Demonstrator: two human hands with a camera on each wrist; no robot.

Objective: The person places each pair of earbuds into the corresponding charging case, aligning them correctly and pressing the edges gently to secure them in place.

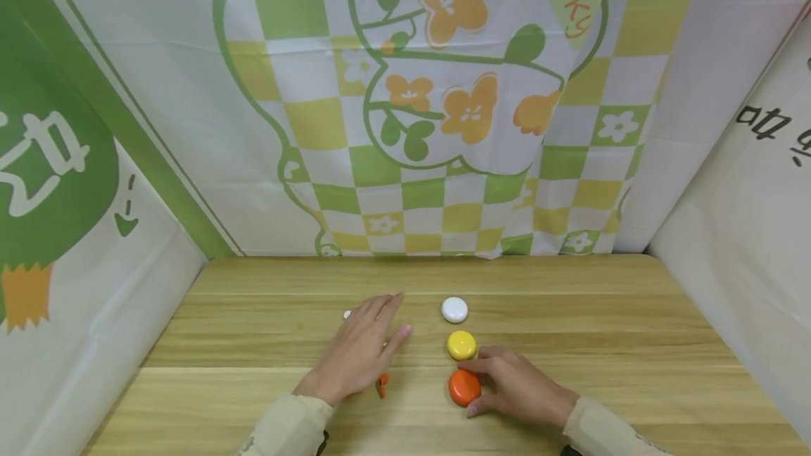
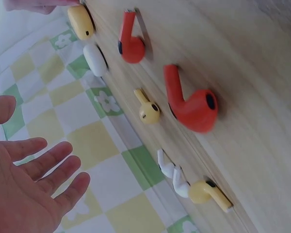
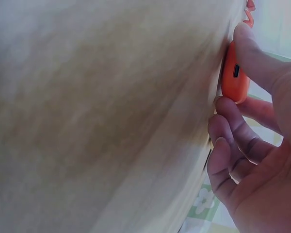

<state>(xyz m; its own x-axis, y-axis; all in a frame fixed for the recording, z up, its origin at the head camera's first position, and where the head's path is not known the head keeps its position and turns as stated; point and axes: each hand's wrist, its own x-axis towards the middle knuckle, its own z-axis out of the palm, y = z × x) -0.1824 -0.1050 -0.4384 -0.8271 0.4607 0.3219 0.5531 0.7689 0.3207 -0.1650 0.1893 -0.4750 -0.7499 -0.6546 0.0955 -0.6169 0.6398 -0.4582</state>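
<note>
My right hand (image 1: pixel 522 387) pinches a round orange-red earbud charging case (image 1: pixel 464 388) between thumb and fingers, low at the tabletop. In the right wrist view the same case (image 3: pixel 235 82) shows a charging port on its side. My left hand (image 1: pixel 362 350) is held over the loose earbuds with fingers extended, holding nothing. Beneath it, the left wrist view shows two red earbuds (image 2: pixel 199 111), two yellow earbuds (image 2: pixel 150 113) and two white earbuds (image 2: pixel 181 188) lying on the wood. In the head view that hand hides most of them; one red earbud (image 1: pixel 383 385) shows.
A yellow case (image 1: pixel 461 345) and a white case (image 1: pixel 454 309) continue in a line behind the orange-red one. The wooden table (image 1: pixel 583 301) meets a patterned cloth (image 1: pixel 431 195) at its back edge. Printed cloth panels (image 1: pixel 735 231) stand at both sides.
</note>
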